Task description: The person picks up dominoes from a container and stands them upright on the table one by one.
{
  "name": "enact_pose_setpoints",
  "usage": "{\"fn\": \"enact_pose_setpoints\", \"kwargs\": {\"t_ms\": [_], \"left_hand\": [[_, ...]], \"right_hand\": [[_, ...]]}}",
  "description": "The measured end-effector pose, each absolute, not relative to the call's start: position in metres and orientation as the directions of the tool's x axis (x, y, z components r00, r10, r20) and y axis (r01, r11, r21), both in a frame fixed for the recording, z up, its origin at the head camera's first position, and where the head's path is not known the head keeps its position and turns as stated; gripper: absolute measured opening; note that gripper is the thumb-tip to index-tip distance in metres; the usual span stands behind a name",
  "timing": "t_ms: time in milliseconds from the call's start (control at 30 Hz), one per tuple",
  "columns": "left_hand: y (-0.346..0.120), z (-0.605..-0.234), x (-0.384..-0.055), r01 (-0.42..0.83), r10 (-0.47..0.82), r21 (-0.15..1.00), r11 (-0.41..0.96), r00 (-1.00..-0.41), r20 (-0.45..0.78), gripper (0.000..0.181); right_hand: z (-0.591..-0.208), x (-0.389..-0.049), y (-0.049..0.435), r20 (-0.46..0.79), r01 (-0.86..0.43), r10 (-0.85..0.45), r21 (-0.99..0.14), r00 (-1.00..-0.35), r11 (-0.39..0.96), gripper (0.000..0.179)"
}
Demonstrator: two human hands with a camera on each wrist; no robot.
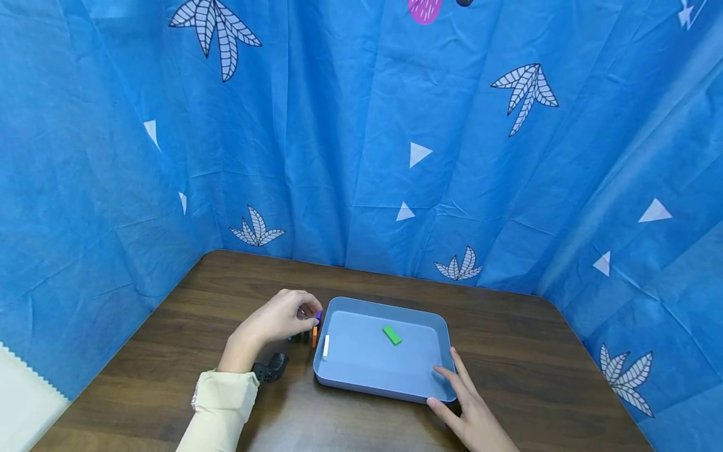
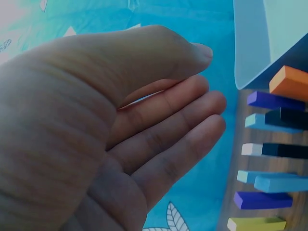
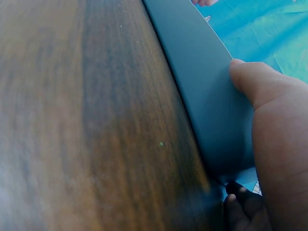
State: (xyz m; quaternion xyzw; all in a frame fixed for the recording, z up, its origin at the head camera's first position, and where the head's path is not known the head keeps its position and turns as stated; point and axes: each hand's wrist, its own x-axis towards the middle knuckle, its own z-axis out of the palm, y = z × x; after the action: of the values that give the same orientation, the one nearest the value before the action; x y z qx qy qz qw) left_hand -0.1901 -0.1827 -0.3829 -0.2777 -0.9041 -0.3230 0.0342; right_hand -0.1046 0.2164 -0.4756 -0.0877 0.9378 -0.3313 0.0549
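A grey-blue tray (image 1: 373, 392) sits on the wooden table. Inside it, a white block (image 1: 326, 347) leans by the left wall and a green block (image 1: 392, 335) lies flat. Just left of the tray, my left hand (image 1: 285, 314) hovers over small blocks, its fingers loosely bent; no block shows between thumb and fingers in the left wrist view. An orange block (image 2: 290, 83) and a purple block (image 2: 274, 100) are nearest it. My right hand (image 1: 471, 414) touches the tray's near right corner, thumb (image 3: 250, 77) against the front wall, fingers spread at the right rim.
More blocks stand in a row left of the tray, among them a light blue one (image 2: 281, 183), a yellow one (image 2: 257, 224) and black ones. A blue patterned curtain (image 1: 361, 157) hangs round the table's (image 1: 536, 376) back and sides. A black wrist device (image 1: 272, 367) sits beneath the left wrist.
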Motion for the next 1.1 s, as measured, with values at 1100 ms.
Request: {"fn": "enact_pose_setpoints", "kwargs": {"t_ms": [1100], "left_hand": [[-0.142,-0.394,-0.184,0.509,0.545,0.568,0.647,-0.829,0.122,0.030]], "right_hand": [[-0.477,-0.103,0.218,-0.022,-0.139,-0.200,-0.644,-0.980,0.752,0.062]]}}
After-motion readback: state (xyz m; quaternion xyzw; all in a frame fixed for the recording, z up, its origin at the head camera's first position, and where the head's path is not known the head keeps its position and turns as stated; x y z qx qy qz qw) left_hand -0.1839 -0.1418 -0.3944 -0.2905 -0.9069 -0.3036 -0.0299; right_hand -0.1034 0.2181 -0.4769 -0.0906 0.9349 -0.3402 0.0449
